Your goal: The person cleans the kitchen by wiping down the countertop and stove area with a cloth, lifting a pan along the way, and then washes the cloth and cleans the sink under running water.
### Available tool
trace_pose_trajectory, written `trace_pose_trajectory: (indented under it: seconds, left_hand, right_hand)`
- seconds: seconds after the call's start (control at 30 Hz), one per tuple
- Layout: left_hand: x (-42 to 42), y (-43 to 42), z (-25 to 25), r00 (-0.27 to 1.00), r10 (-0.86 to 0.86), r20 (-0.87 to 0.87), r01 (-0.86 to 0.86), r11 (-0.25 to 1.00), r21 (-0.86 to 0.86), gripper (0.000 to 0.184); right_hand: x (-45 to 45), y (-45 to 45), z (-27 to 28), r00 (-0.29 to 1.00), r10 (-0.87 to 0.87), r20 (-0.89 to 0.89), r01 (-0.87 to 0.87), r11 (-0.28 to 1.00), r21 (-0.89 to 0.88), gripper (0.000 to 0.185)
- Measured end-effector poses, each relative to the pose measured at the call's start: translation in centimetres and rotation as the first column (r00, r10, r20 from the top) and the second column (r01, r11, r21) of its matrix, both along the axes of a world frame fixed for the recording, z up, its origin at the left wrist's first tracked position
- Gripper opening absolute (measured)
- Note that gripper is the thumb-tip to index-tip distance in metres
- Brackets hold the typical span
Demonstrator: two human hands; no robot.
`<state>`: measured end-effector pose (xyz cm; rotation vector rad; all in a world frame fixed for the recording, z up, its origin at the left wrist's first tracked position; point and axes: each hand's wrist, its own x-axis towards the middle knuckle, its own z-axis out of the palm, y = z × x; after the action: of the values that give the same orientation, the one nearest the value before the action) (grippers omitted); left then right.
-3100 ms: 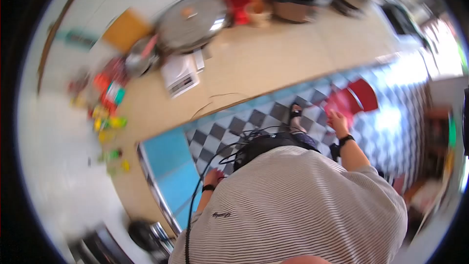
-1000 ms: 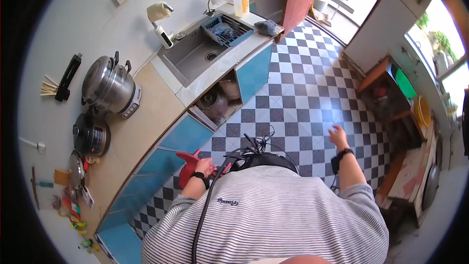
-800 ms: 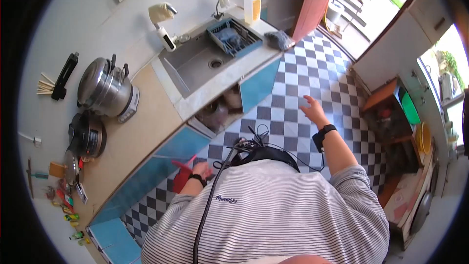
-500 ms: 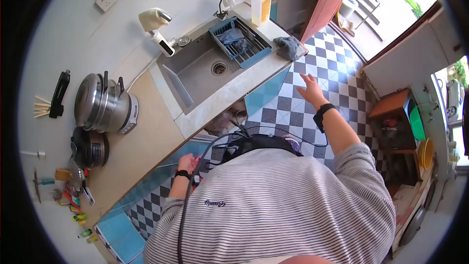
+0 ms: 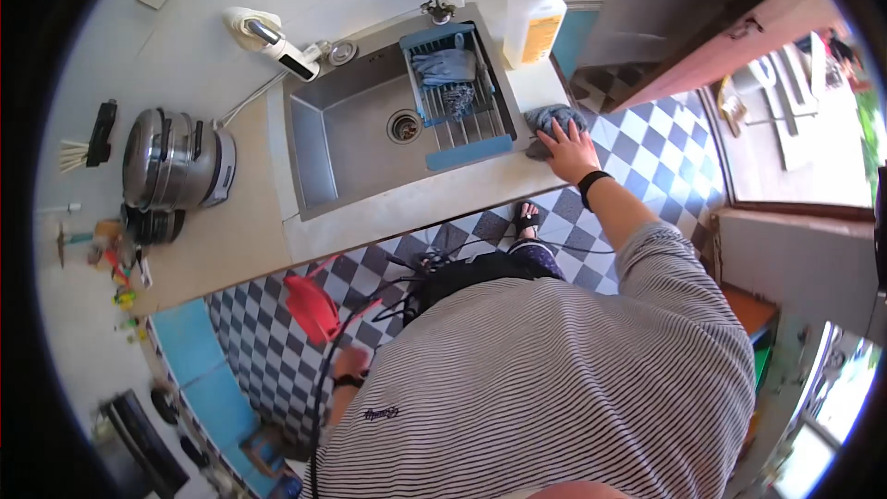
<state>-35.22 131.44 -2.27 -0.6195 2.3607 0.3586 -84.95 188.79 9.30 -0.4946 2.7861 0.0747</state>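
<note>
My right hand (image 5: 571, 155) rests on a crumpled grey cloth (image 5: 555, 118) at the counter's right end, its fingers spread over the cloth. Low on the left, my left hand (image 5: 350, 363) is blurred beside my body, its fingers unclear. Just above it is a red plastic object (image 5: 314, 309) with thin strips; whether the hand grips it cannot be made out.
A steel sink (image 5: 360, 129) holds a blue-grey rack (image 5: 469, 153) with cloths in it. A pump bottle (image 5: 534, 20) stands beside the sink. Stacked steel pots (image 5: 164, 162) are further left. An open door (image 5: 730, 46) is at upper right; black cables (image 5: 434, 261) hang at my waist.
My right hand has reached from above the floor onto the grey cloth. The view has turned and the sink is nearer. My left hand appears lower, with the red object now more visible.
</note>
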Motion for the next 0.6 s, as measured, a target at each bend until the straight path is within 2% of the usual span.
trace_pose_trajectory:
  seconds: [0.03,0.1,0.17,0.23,0.27,0.3,0.33,0.37,0.4,0.47,0.53,0.6]
  left_hand:
    - [4.1,2.8,-1.4,0.983,0.159,-0.086,-0.161,0.987,-0.019,0.024]
    - [8.0,10.3,1.4,0.917,0.399,0.015,-0.399,0.914,0.073,0.025]
    - [9.1,16.7,3.4,0.742,0.668,0.063,-0.664,0.716,0.215,0.025]
    - [9.1,21.6,4.9,0.433,0.892,0.132,-0.846,0.352,0.401,0.025]
    - [8.9,23.4,5.6,0.25,0.95,0.187,-0.867,0.134,0.481,0.026]
    - [8.6,24.9,6.0,0.091,0.963,0.255,-0.838,-0.064,0.542,0.026]
    - [8.1,25.8,6.4,-0.017,0.953,0.303,-0.789,-0.199,0.582,0.026]
    - [7.3,26.5,6.9,-0.073,0.924,0.376,-0.736,-0.304,0.605,0.026]
    - [3.7,29.6,10.3,-0.268,0.939,0.215,-0.734,-0.344,0.585,0.028]
    - [-1.5,31.7,15.3,-0.239,0.947,0.215,-0.758,-0.32,0.568,0.03]
    - [-1.3,32.3,14.5,-0.142,0.981,0.131,-0.633,-0.192,0.75,0.031]
    - [-1.4,33.5,14.8,-0.095,0.993,0.069,-0.605,-0.113,0.788,0.032]
  right_hand:
    - [-1.8,1.3,-1.7,0.994,0.082,-0.073,-0.086,0.996,-0.04,0.059]
    - [-5.1,2.1,-1.9,0.984,0.16,-0.081,-0.164,0.985,-0.05,0.058]
    - [-8.5,1.3,-2.1,0.977,0.2,-0.074,-0.202,0.979,-0.03,0.058]
    - [-11.3,0.5,-2.8,0.979,0.194,-0.062,-0.196,0.979,-0.045,0.056]
    - [-12.1,0.0,-2.6,0.982,0.181,-0.049,-0.184,0.981,-0.06,0.055]
    - [-12.4,-0.4,-2.6,0.978,0.202,-0.042,-0.205,0.976,-0.071,0.055]
    - [-12.5,-0.6,-2.5,0.985,0.168,-0.028,-0.17,0.98,-0.101,0.054]
    - [-12.4,-0.6,-2.1,0.991,0.132,-0.013,-0.132,0.983,-0.125,0.053]
    - [-12.0,-0.4,-1.7,0.989,0.149,-0.006,-0.149,0.981,-0.125,0.053]
    - [-10.8,0.0,-1.9,0.99,0.129,-0.048,-0.134,0.983,-0.127,0.052]
    - [-8.5,0.5,-1.6,0.982,0.176,-0.062,-0.182,0.977,-0.11,0.051]
    - [-5.8,1.6,-1.8,0.972,0.229,-0.053,-0.233,0.969,-0.078,0.051]
